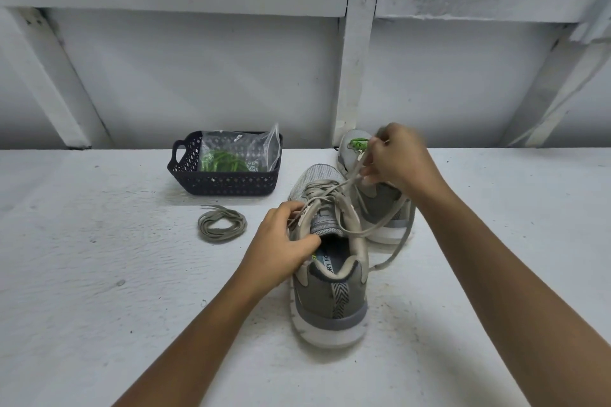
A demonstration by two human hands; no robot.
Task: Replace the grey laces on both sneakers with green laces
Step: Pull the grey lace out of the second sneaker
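Basket (224, 187) | holds clear bag (264, 149) | green laces (221, 162) inside, apparently

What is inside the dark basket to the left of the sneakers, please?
The basket holds a clear plastic bag, its top poking above the rim, with green laces bundled inside. Whatever lies beneath the bag is hidden by the bag and the basket's wall.

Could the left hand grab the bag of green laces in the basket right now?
Probably yes. The basket is open on top, the bag pokes out, and only a coiled grey lace lies between. But the left hand holds the near sneaker, so it must let go first.
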